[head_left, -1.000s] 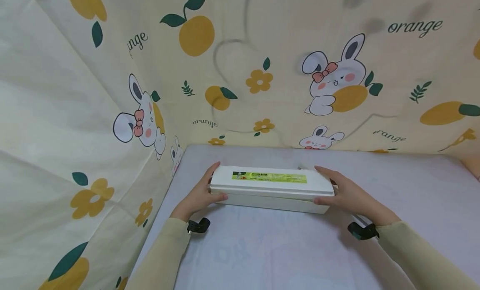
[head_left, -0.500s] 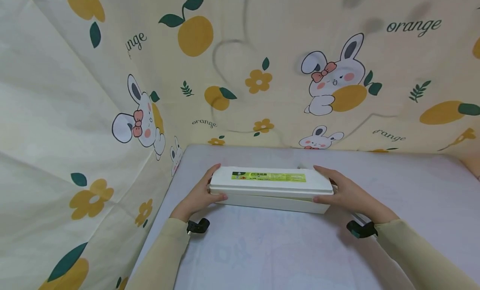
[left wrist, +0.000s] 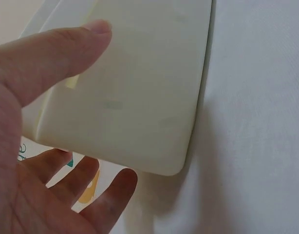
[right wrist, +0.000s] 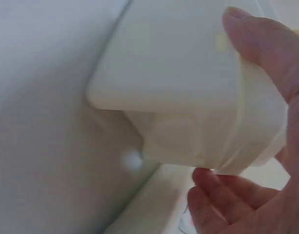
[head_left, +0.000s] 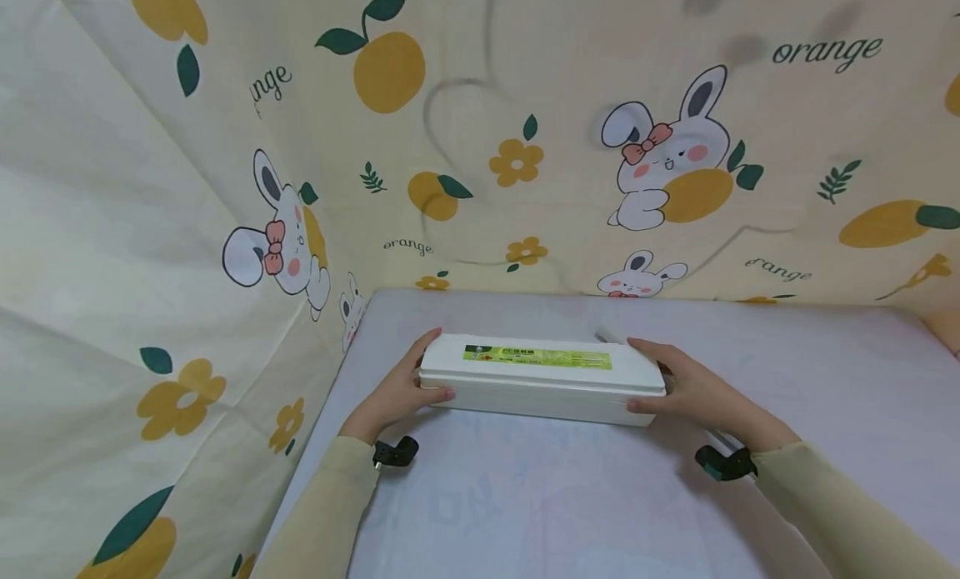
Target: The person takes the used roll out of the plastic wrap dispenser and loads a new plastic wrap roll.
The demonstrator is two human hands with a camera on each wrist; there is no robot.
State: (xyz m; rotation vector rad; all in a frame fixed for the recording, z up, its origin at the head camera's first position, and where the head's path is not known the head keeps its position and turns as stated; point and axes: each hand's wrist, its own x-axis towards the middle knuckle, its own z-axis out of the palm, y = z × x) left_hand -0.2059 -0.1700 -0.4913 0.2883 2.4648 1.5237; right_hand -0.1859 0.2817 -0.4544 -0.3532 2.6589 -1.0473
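Note:
A long white lidded cling film box (head_left: 540,404) with a yellow-green label (head_left: 537,357) rests on the table in the head view. Its lid (head_left: 442,354) sits down along the front edge. At the left end, my left hand (head_left: 393,396) grips the box, thumb on the front face and fingers round the far side. My right hand (head_left: 693,391) holds the right end likewise, its thumb on the front and its index finger over the lid's back corner. Both wrist views show the thumbs on the pale box wall (left wrist: 135,97); the box's contents are hidden.
A pale strip (head_left: 609,335) lies behind the box, partly hidden by it and my right hand. A white cloth (head_left: 510,496) covers the table. Printed curtains (head_left: 570,146) hang at the back and left.
The gap under the lid along the front right has shut, and the lid's right side has come down. More of the pale strip behind shows. Both hands keep their places on the box.

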